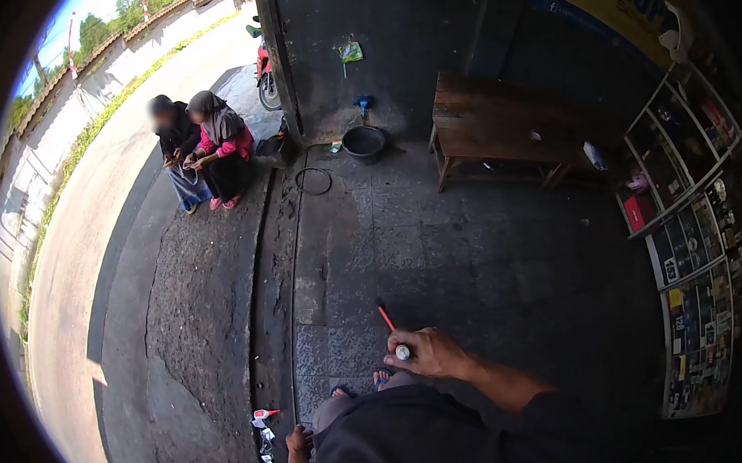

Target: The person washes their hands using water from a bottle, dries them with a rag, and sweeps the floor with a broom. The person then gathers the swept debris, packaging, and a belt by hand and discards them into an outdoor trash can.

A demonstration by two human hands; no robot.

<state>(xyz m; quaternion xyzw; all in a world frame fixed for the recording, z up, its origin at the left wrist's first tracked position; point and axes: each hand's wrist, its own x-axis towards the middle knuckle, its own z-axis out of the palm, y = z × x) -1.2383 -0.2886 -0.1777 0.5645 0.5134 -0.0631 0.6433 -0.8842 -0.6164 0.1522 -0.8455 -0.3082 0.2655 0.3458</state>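
My right hand (437, 354) is closed in front of my lap, above the paved floor. A thin red stick with a dark tip (387, 318) juts forward from it. At the fingers shows a small round object with a pale, silvery end (402, 351); I cannot make out its kind or whether it joins the stick. My left hand (299, 440) is low beside my knee, its fingers mostly in shadow. Near it on the ground are a white bottle with a red nozzle (265, 413) and several crumpled wrappers (267, 446).
Two people (205, 141) sit at the left by the road. A black basin (364, 143) and a black ring (314, 180) lie ahead. A wooden bench (508, 126) stands at the back right, and a shelf with boxes (696, 270) lines the right side.
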